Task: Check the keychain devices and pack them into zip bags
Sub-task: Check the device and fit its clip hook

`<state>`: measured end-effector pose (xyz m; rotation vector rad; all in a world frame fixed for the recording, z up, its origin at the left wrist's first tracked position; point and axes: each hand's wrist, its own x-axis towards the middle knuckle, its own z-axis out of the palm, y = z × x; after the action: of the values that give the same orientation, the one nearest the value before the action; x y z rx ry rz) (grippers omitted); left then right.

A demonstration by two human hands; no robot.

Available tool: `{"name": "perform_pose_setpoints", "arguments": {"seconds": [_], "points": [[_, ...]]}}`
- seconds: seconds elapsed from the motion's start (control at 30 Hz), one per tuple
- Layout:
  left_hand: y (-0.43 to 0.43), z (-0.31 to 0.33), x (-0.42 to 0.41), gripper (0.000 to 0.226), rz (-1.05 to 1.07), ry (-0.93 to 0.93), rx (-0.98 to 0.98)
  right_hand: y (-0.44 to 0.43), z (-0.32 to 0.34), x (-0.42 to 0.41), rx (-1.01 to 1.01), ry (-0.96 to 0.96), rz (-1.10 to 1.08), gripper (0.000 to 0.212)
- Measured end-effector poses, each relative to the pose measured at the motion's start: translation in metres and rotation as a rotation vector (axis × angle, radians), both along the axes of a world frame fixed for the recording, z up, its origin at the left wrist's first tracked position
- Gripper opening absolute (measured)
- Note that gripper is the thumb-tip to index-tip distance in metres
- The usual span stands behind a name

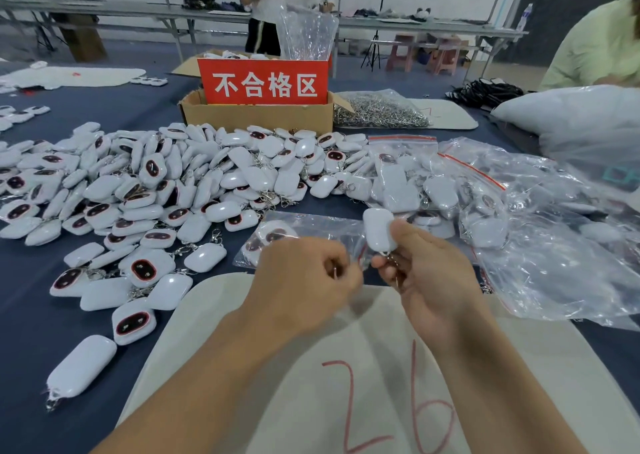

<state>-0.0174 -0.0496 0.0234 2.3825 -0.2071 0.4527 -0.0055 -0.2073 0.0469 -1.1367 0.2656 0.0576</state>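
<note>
My right hand (429, 273) holds a white keychain device (378, 229) upright by its metal clasp, back side toward me. My left hand (304, 277) is curled beside it and pinches a small metal ring at the fingertips. Just behind my hands lies a clear zip bag (311, 225) with a couple of devices inside. A large heap of loose white devices (166, 183), some showing dark oval faces, covers the blue table to the left. Filled zip bags with red seals (415, 173) lie to the right.
A cardboard box (256, 114) with a red sign stands behind the heap. A bag of metal rings (381, 111) sits to its right. A cream cloth mat (346, 384) marked 26 lies under my arms. Loose plastic bags (561, 263) spread at right, where another person sits.
</note>
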Motion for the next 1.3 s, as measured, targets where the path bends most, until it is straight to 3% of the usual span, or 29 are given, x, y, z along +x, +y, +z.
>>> {"name": "perform_pose_setpoints", "arguments": {"seconds": [0.1,0.23,0.3,0.5,0.77,0.9,1.0,1.1,1.17,1.3], "points": [[-0.008,-0.004,-0.002,0.036,-0.059,0.111,0.187,-0.006,0.0,0.001,-0.055,0.008,-0.011,0.012],[-0.015,-0.006,0.002,0.05,0.132,0.107,0.27,-0.01,-0.004,-0.002,-0.833,-0.146,-0.129,0.034],[-0.014,-0.005,0.003,0.051,0.202,0.106,0.316,-0.008,-0.004,-0.004,-0.995,-0.166,-0.158,0.038],[-0.016,-0.008,0.003,0.032,0.205,0.069,0.318,-0.003,-0.013,0.0,-0.974,-0.136,-0.099,0.044],[-0.012,-0.007,0.004,0.031,0.245,0.027,0.246,0.003,-0.017,0.0,-0.801,-0.174,0.035,0.044],[-0.012,-0.002,-0.002,0.026,0.077,-0.139,-0.035,0.014,-0.014,-0.001,-0.83,-0.292,0.084,0.023],[-0.009,-0.002,-0.008,0.021,-0.085,-0.195,-0.15,0.023,-0.018,0.0,-1.138,-0.329,0.163,0.029],[-0.001,0.003,-0.004,0.023,-0.136,-0.1,-0.3,0.024,-0.016,0.002,-1.358,-0.288,0.26,0.009],[0.007,0.013,0.003,0.024,-0.049,-0.048,-0.609,0.02,-0.013,-0.001,-1.333,-0.241,0.202,0.018],[0.049,0.022,0.027,0.028,0.375,-0.038,-1.172,0.015,-0.009,-0.006,-1.302,-0.247,0.005,0.023]]}}
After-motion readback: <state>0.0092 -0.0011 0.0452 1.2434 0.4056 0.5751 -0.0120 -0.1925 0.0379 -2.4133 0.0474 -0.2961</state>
